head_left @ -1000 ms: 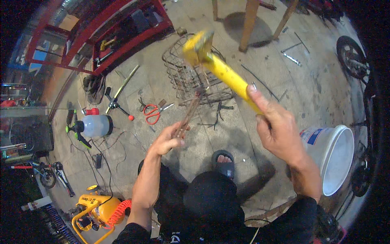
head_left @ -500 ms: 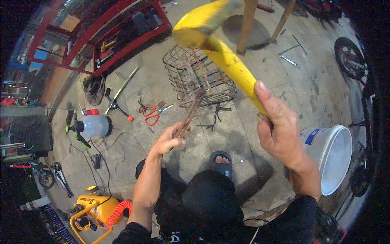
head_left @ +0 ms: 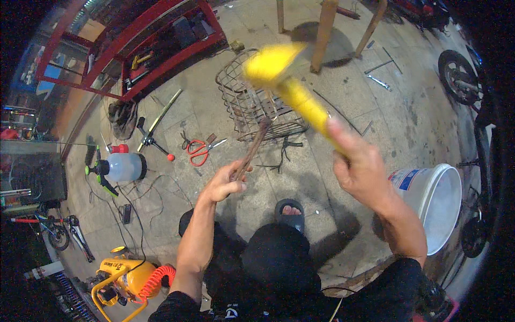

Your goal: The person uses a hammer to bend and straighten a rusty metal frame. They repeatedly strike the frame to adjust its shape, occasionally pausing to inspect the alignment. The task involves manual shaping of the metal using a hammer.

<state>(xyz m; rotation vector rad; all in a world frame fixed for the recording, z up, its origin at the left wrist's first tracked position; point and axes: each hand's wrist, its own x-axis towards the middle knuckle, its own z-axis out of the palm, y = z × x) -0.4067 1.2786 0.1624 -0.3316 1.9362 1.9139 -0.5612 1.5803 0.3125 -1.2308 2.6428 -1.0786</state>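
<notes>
In my right hand (head_left: 360, 163) is the handle of a yellow axe (head_left: 308, 107). Its head, blurred by motion, hangs over the wire basket and covers part of it. My left hand (head_left: 228, 180) is closed around the handles of rusty tongs (head_left: 252, 150), whose jaws reach the near side of the basket. What the jaws grip cannot be made out clearly. The rusty wire basket (head_left: 236, 102) lies on the floor in front of me. Dark twisted strips (head_left: 284, 153) lie just in front of it.
Red-handled scissors (head_left: 199, 154), a bar tool with a red knob (head_left: 155, 131) and a pump sprayer (head_left: 123, 167) are to the left. A yellow air compressor (head_left: 129, 276) stands near left. A white bucket (head_left: 442, 209) is on the right. Wooden legs (head_left: 325, 37) stand beyond the basket.
The axe head has come down and slightly right, lower over the basket. My right hand has shifted a little left. The left hand and tongs stay almost still.
</notes>
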